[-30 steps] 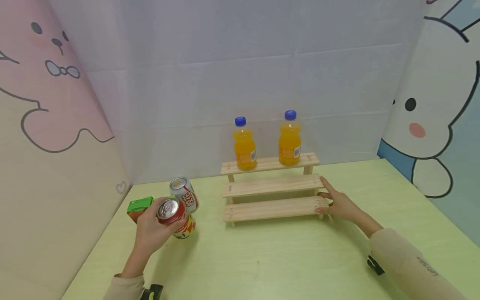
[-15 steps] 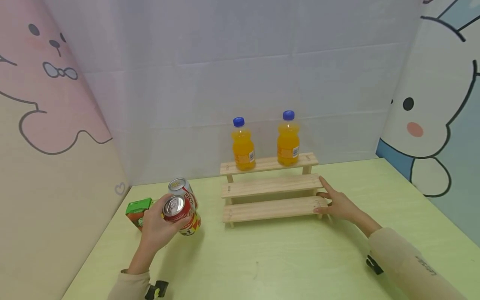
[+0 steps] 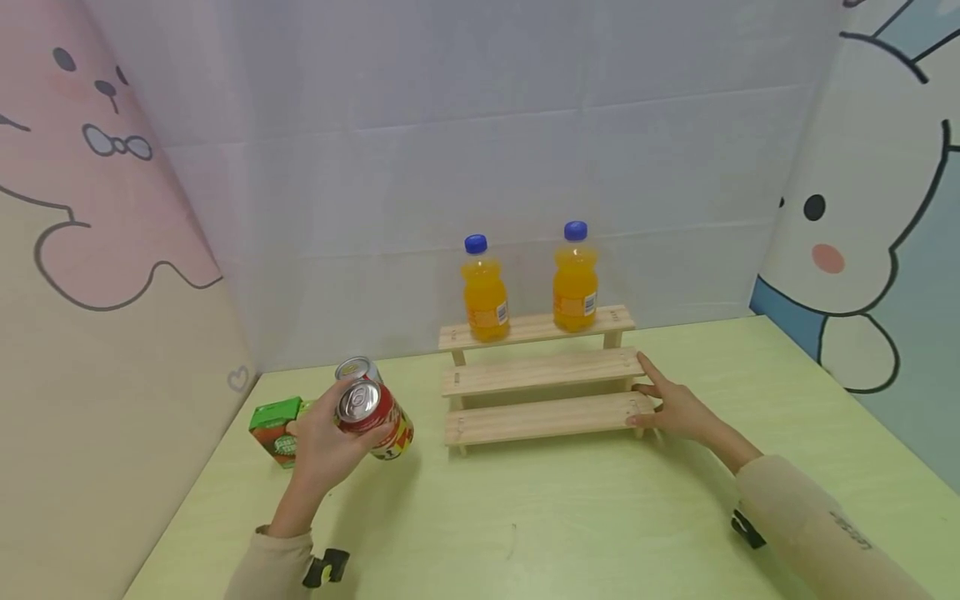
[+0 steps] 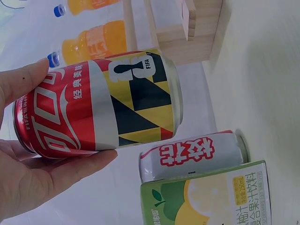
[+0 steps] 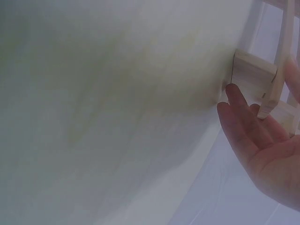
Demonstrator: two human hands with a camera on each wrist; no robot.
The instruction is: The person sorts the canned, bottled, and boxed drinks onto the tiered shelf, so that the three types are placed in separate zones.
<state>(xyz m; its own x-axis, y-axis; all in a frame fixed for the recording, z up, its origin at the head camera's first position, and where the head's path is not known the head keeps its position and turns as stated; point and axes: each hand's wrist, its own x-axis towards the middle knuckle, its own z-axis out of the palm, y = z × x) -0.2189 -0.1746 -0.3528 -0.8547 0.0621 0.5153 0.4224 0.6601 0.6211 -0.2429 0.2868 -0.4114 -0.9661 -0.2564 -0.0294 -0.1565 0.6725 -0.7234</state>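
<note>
My left hand (image 3: 324, 450) grips a red soda can (image 3: 386, 417), tilted and raised above the table. Thumb and fingers wrap its upper part, and the left wrist view shows a yellow-and-black checked lower band (image 4: 140, 105). Behind it, a silver soda can (image 3: 357, 367) is mostly hidden in the head view. To the left of that hand stands a green-topped juice carton (image 3: 276, 423). My right hand (image 3: 678, 412) holds the right end of a three-step wooden rack (image 3: 540, 421). Its thumb lies at the lowest board, its index finger on the middle one; other fingers (image 5: 251, 126) reach beside the leg.
Two orange-drink bottles (image 3: 486, 302) with blue caps stand upright on the rack's top step. A white curtain (image 3: 360, 208) hangs behind the pale yellow-green table (image 3: 517, 525). Cartoon-printed panels (image 3: 832, 275) bound both sides.
My left hand has carried the red can rightward and slightly up, covering more of the silver can and uncovering more of the carton. The right hand stays on the rack.
</note>
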